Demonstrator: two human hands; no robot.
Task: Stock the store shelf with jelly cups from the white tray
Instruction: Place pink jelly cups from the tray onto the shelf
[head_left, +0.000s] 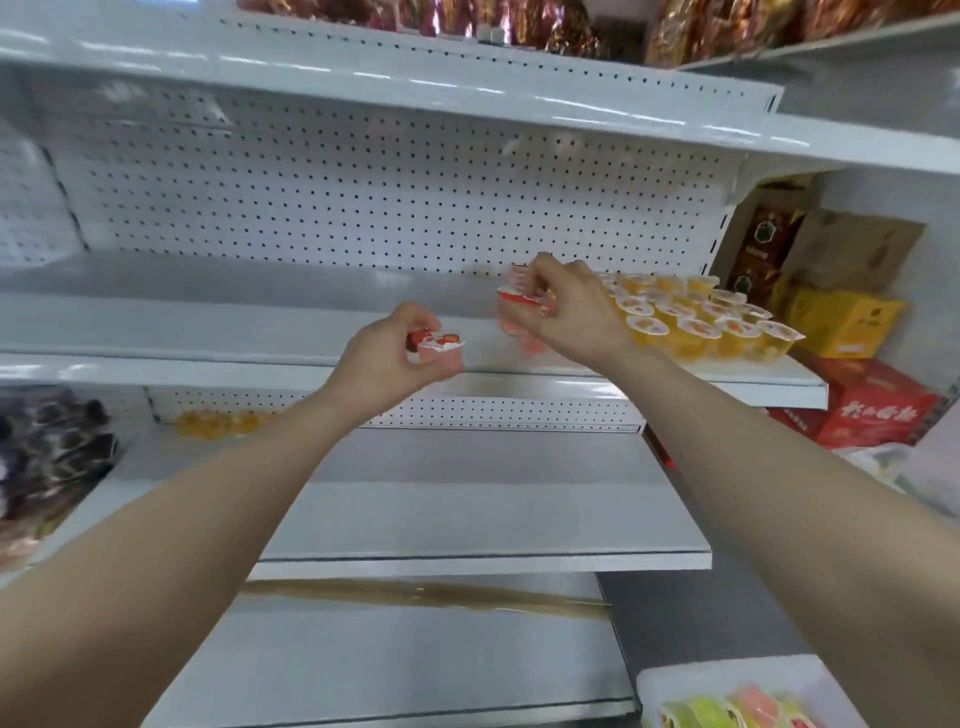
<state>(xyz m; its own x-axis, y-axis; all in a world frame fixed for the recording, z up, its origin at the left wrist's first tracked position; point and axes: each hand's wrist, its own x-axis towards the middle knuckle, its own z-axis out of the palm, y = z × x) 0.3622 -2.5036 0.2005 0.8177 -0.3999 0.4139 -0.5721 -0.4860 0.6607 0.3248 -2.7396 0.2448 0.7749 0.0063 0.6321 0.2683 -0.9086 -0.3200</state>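
1. The white store shelf (208, 322) fills the view, pegboard back (363, 208) behind it, and the left stretch of its middle board is bare metal.
2. Up top, a row of shiny foil bags (519, 21); down at the left edge, a heap of dark packets (52, 452).
3. In the next bay to the right, a yellow box (841, 322) stands above a red box (878, 405).
4. A tight block of yellow jelly cups (696, 322) stands in rows at the right end of the middle board, lids up.
5. The white tray (727, 673) peeks in at the bottom right corner, with green and pink cups (737, 709) lying in it.
6. The right hand (571, 312) is up over the middle board, just left of the yellow block, fingers curled round pink jelly cups (514, 301). It's blurred, so the count is unclear.
7. The left hand (384, 358) is at the board's front edge, beside the right hand, thumb and fingers pinching a red-lidded jelly cup (441, 348), lid facing up.
8. A few small yellow cups (223, 422) lie at the back of the board below, too blurred to count.
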